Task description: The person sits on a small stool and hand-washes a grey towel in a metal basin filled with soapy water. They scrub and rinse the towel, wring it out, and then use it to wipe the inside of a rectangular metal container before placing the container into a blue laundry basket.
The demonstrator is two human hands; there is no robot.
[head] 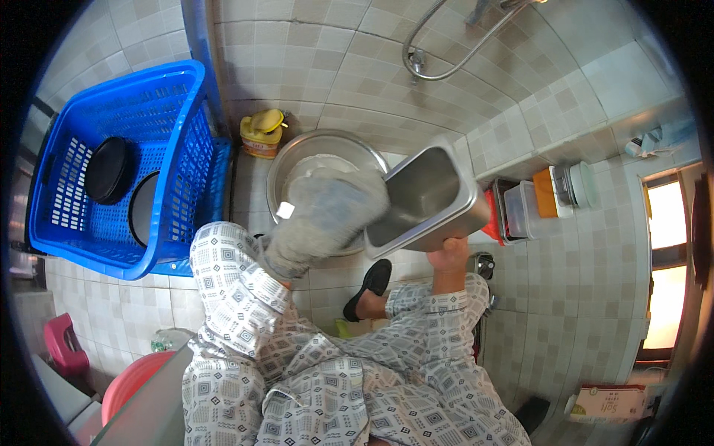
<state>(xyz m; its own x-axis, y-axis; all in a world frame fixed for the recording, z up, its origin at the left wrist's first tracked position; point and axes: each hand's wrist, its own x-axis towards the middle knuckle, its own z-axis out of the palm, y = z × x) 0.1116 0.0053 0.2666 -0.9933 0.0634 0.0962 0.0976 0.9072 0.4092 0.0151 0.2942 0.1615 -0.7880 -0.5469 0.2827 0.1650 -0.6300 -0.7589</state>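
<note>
My left hand [329, 214] is inside a grey-blue cloth glove or mitt, blurred by motion, and its fingers cannot be made out. It is over a round stainless steel basin [290, 144], and its front overlaps the near-left edge of a deep rectangular stainless steel pan [427, 187]. Whether the glove touches the pan cannot be told. With bare fingers, my right hand [450, 253] grips the pan from below at its right end. The pan is tilted, its hollow facing up and left. Whitish contents show in the basin, partly hidden by the glove.
A blue plastic basket [156, 223] at left holds two round black items [109, 170]. By the tiled wall stands a yellow plastic container [262, 134]. Several plastic containers [521, 209] line the right wall. A shower hose [440, 75] hangs above. A pink basin [128, 379] sits lower left.
</note>
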